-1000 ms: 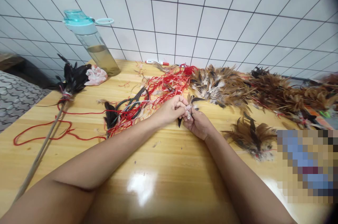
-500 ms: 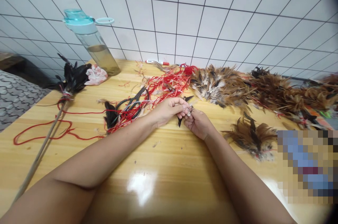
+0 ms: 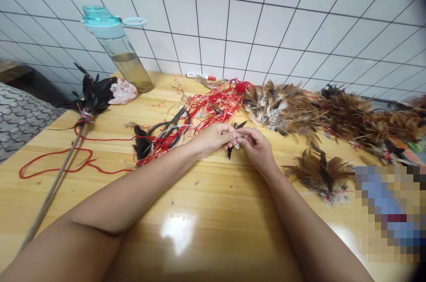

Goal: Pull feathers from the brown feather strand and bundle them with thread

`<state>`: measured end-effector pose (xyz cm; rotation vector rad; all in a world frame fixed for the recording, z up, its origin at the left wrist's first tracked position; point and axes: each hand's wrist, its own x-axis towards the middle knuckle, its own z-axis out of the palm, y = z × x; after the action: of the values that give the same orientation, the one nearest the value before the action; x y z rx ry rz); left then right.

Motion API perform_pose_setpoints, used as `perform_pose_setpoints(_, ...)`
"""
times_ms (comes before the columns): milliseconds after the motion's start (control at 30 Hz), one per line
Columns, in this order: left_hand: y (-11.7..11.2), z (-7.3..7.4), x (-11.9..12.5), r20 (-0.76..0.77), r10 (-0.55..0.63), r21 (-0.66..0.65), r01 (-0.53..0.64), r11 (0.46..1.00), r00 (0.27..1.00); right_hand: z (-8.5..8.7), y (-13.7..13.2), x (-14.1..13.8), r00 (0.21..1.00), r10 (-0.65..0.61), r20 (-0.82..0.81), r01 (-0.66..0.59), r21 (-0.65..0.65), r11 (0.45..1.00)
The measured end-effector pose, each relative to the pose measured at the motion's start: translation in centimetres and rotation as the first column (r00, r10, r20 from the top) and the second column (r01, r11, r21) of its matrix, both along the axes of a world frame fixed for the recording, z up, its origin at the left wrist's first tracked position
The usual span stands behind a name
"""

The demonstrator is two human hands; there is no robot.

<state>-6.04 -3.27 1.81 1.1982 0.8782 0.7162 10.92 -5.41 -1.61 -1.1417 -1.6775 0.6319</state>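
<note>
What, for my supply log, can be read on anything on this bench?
No word, brand or number can be read.
The white marker with a red cap at the table's far edge has markings too small to read.
The water bottle shows no readable text.
The patch at lower right is pixelated and unreadable.

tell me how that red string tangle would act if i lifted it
The red string tangle will probably hang limp and feel very light, since its thin strands lie in slack, loose loops. It may well drag the black-handled scissors along, as strands run across them. The black feather bunch could likely come too, since red string meets it.
</note>
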Motion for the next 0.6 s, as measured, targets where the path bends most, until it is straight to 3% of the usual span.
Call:
perform_pose_setpoints(200, -0.4, 0.16, 0.37, -0.044, -0.04, 0.004, 0.04, 0.999, 0.998, 0.46, -0.42, -0.16, 0.992, -0.075, 0.105, 0.059, 0.153, 0.986)
perform_pose_setpoints(600, -0.23, -0.5, 0.43, 0.061, 0.035, -0.068, -0.031, 0.997, 0.998, 0.31, -0.18, -0.01, 0.988, -0.12, 0.093, 0.113, 0.078, 0.991)
